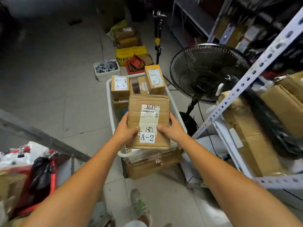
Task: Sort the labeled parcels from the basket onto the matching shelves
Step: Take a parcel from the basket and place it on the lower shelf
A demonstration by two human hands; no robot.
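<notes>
both arms reach forward and the left hand and right hand grip one flat brown cardboard parcel between them. each hand clasps a long side edge near the parcel's close end, thumb laid on the top face and fingers curled round the edge beneath. the parcel is held face up above the near end of the white plastic basket, apparently clear of the parcels below it. its long axis runs straight away from the person, in line with the basket. its white paper label reading a-2 sits between the two thumbs. farther along the basket stand two smaller brown cardboard boxes, each with its own a-2 sticker, so the sorting looks well short of finished. just right of the basket rises a black pedestal fan. beyond and beside it is the white perforated-metal shelving, whose lower shelf bears a large brown carton. the shelving lies to the right of the parcel, so the right hand is the nearer one. the carry would likely swing right, passing near the fan's cage on the way. no shelf marking is readable here, so which level answers to a-2 cannot be told.
</notes>
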